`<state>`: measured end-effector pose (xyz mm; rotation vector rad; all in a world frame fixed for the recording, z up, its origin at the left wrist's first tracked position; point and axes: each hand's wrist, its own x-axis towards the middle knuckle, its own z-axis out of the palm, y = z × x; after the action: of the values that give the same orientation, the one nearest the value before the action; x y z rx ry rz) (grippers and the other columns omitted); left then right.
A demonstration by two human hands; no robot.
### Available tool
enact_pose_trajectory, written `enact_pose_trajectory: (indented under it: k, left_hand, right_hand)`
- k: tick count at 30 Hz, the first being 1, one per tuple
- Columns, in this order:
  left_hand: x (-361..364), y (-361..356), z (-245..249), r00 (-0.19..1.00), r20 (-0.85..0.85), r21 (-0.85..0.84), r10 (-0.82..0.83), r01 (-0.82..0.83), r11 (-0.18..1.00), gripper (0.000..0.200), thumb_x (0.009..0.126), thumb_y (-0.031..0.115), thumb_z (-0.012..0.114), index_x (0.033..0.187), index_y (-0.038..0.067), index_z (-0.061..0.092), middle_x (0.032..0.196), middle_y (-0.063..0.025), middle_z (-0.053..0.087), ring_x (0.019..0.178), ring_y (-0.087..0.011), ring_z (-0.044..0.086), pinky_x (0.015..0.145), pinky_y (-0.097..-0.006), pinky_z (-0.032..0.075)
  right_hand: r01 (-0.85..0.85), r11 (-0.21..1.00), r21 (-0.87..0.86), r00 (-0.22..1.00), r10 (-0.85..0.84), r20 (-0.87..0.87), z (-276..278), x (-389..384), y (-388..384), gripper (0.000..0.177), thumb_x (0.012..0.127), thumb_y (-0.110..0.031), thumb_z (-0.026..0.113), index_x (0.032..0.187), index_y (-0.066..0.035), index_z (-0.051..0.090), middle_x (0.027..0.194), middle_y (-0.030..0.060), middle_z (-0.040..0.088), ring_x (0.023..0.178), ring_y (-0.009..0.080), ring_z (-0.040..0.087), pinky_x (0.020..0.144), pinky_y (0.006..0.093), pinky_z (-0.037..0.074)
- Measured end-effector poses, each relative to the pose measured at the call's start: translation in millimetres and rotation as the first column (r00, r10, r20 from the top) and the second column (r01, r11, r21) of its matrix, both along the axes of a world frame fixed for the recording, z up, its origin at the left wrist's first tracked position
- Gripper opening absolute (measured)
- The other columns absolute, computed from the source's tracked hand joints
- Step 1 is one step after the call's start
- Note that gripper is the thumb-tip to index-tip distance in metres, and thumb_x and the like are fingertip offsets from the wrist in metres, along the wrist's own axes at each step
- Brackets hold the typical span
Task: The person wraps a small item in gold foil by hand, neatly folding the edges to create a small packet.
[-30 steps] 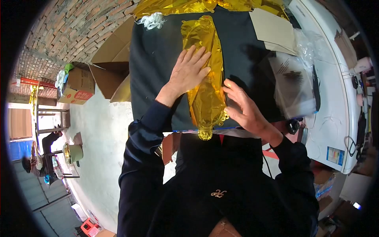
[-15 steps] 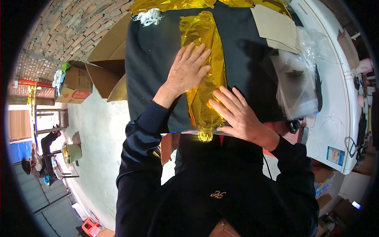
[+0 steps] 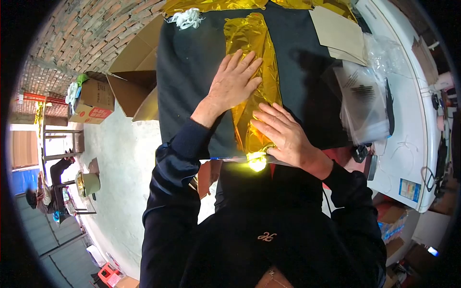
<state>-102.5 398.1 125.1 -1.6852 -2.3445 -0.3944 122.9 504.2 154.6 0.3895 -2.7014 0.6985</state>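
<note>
A flat, crinkled gold foil balloon (image 3: 246, 33) lies lengthwise on a black cloth (image 3: 189, 72) in front of me. My left hand (image 3: 234, 82) rests palm down on its middle, fingers stretched out and slightly apart. Lower down, my right hand (image 3: 288, 137) lies over the balloon's right edge with its fingers extended. The thumb of that hand is near the balloon's bottom end, which hangs over the table edge and glares brightly in the light. Both palms hide part of the foil.
White string (image 3: 186, 18) lies at the far left of the cloth, and more gold foil (image 3: 216, 6) along the far edge. Beige card sheets (image 3: 338, 33) and clear plastic bags (image 3: 362, 103) are at right. Open cardboard boxes (image 3: 129, 91) stand left; another person (image 3: 48, 197) sits farther off.
The view has shifted slightly. My right hand has moved a little left and up over the foil, and its thumb has come nearer the bottom end, which now glares. The left hand stays flat.
</note>
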Motion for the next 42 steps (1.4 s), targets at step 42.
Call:
enact_pose_trajectory:
  k: [42]
  left_hand:
    - [72, -36, 12, 0.997, 0.051, -0.032, -0.049, 0.051, 0.998, 0.059, 0.108, 0.046, 0.047, 0.158, 0.015, 0.045, 0.165, -0.0108, 0.040, 0.154, -0.0356, 0.031, 0.128, -0.0511, 0.021]
  right_hand:
    - [-0.053, 0.989, 0.141, 0.999, 0.053, 0.001, 1, 46, 23, 0.065, 0.081, -0.013, 0.071, 0.143, -0.001, 0.057, 0.151, 0.0200, 0.053, 0.144, 0.0374, 0.047, 0.122, 0.0528, 0.034]
